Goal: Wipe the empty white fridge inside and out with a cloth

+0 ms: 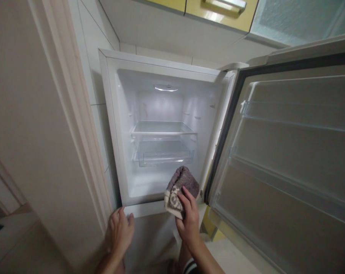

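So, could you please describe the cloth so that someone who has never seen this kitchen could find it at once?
Start at the open white fridge, its door swung to the right. At the bottom front edge of the compartment, the right hand holds the cloth. It is the only soft, dark thing there: grey-brown with a cream patterned border, below the clear shelf.

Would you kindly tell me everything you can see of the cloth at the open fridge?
The cloth looks like soft towelling, mottled grey-brown, with a cream band carrying a brown pattern at its lower end. It is bunched into a rounded wad. The right hand clasps it from the front, fingers over the patterned part. It sits at the lower front edge of the open fridge, right of centre; contact with the fridge floor cannot be told.
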A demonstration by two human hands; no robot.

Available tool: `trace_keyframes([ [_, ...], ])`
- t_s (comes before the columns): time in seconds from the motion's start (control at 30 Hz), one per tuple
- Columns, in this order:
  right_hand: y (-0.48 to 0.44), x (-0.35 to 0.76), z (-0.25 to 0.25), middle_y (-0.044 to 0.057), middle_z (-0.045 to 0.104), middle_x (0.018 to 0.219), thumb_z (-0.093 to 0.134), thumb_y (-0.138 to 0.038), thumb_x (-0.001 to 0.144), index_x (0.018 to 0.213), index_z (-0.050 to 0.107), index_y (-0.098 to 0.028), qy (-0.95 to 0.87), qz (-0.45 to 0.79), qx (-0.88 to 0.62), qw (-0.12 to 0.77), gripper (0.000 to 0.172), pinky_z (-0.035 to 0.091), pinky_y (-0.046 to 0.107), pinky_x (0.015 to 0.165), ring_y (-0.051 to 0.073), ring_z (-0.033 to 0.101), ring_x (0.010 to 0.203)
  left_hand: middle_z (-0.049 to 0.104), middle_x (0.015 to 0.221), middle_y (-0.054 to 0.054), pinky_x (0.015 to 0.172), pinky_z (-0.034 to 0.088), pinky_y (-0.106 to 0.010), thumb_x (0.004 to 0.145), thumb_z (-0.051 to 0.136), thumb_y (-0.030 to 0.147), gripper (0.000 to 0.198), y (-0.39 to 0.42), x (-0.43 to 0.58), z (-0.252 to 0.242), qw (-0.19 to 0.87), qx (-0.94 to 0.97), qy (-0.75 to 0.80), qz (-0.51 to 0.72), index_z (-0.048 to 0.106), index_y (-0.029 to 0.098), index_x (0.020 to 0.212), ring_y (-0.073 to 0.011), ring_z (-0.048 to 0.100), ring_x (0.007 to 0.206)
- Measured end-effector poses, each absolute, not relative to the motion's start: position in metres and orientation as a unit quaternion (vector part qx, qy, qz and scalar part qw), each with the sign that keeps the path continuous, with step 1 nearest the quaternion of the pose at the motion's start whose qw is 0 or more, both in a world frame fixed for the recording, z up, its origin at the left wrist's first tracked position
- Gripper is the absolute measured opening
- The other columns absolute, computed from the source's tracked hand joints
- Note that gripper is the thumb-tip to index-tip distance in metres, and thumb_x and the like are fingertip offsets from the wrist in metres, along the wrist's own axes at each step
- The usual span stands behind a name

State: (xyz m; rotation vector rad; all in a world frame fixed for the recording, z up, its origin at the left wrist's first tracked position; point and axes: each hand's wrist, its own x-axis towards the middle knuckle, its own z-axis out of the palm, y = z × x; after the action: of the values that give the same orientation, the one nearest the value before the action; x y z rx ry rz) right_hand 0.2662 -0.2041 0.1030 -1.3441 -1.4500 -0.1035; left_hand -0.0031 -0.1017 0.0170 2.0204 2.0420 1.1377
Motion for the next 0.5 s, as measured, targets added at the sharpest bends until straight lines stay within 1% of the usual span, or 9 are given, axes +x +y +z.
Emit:
trace_keyframes([
  [0.03,-0.192,0.275,0.102,0.013,0.05,0.165,0.057,-0.011,0.078,0.149,0.062,-0.021,-0.635,-0.044,-0.603,0.48,0.072,0.037,0.048,0.13,0.031,0.047,0.153,0.064,0.139,-0.029,0.112,0.05,-0.058,0.105,0.032,0.039,0.06,-0.096,-0.003,0.016,-0.023,0.67,0.658,0.341,0.06,0.0,0.141,-0.0401,0.061,0.128],
  [0.07,-0.179,0.284,0.1,0.014,0.053,0.162,0.058,-0.009,0.075,0.148,0.063,-0.02,-0.641,-0.027,-0.653,0.403,0.074,0.039,0.047,0.129,0.031,0.049,0.151,0.063,0.14,-0.029,0.111,0.051,-0.055,0.106,0.034,0.037,0.058,-0.091,-0.002,0.016,-0.06,0.689,0.648,0.319,0.059,0.0,0.142,-0.0388,0.061,0.126],
  [0.13,-0.155,0.298,0.094,0.017,0.062,0.148,0.061,-0.007,0.072,0.142,0.067,-0.017,-0.612,0.025,-0.743,0.269,0.071,0.045,0.043,0.122,0.032,0.057,0.141,0.064,0.14,-0.024,0.111,0.05,-0.049,0.106,0.039,0.033,0.051,-0.084,-0.002,0.013,-0.111,0.719,0.622,0.29,0.062,0.004,0.141,-0.0355,0.061,0.127],
  [0.17,-0.146,0.303,0.089,0.018,0.065,0.142,0.062,-0.008,0.073,0.138,0.068,-0.015,-0.592,0.043,-0.772,0.226,0.065,0.047,0.041,0.118,0.032,0.06,0.136,0.065,0.14,-0.022,0.112,0.049,-0.047,0.106,0.041,0.031,0.047,-0.081,-0.003,0.01,-0.129,0.732,0.608,0.281,0.065,0.008,0.139,-0.0343,0.06,0.13],
  [0.2,-0.14,0.306,0.084,0.019,0.067,0.138,0.064,-0.011,0.076,0.134,0.069,-0.014,-0.578,0.052,-0.789,0.201,0.059,0.049,0.04,0.115,0.033,0.062,0.133,0.067,0.139,-0.02,0.112,0.048,-0.046,0.106,0.042,0.03,0.043,-0.079,-0.003,0.006,-0.143,0.741,0.596,0.275,0.068,0.011,0.136,-0.0337,0.058,0.133],
  [0.27,-0.133,0.305,0.074,0.018,0.069,0.132,0.065,-0.017,0.081,0.127,0.07,-0.014,-0.575,0.049,-0.796,0.183,0.046,0.05,0.039,0.112,0.033,0.064,0.13,0.068,0.14,-0.018,0.11,0.048,-0.046,0.107,0.043,0.028,0.04,-0.075,-0.005,-0.004,-0.166,0.749,0.581,0.271,0.071,0.013,0.133,-0.0339,0.055,0.14],
  [0.37,-0.127,0.287,0.064,0.014,0.072,0.123,0.064,-0.021,0.084,0.115,0.072,-0.017,-0.613,0.049,-0.774,0.154,0.033,0.051,0.036,0.107,0.032,0.067,0.123,0.069,0.141,-0.018,0.104,0.048,-0.047,0.108,0.043,0.029,0.04,-0.071,-0.009,-0.017,-0.183,0.749,0.574,0.277,0.072,0.012,0.131,-0.0347,0.056,0.138],
  [0.43,-0.119,0.262,0.061,0.014,0.073,0.121,0.066,-0.024,0.083,0.112,0.072,-0.017,-0.642,0.06,-0.749,0.15,0.031,0.052,0.036,0.105,0.032,0.067,0.121,0.071,0.137,-0.018,0.104,0.047,-0.048,0.108,0.044,0.03,0.038,-0.07,-0.012,-0.021,-0.173,0.759,0.56,0.283,0.073,0.013,0.127,-0.0335,0.059,0.13],
  [0.5,-0.106,0.228,0.059,0.015,0.072,0.122,0.069,-0.027,0.081,0.115,0.072,-0.016,-0.669,0.073,-0.725,0.145,0.036,0.052,0.037,0.105,0.033,0.067,0.121,0.072,0.131,-0.016,0.104,0.046,-0.048,0.107,0.046,0.029,0.035,-0.071,-0.015,-0.02,-0.153,0.774,0.544,0.285,0.073,0.016,0.124,-0.0316,0.062,0.123],
])
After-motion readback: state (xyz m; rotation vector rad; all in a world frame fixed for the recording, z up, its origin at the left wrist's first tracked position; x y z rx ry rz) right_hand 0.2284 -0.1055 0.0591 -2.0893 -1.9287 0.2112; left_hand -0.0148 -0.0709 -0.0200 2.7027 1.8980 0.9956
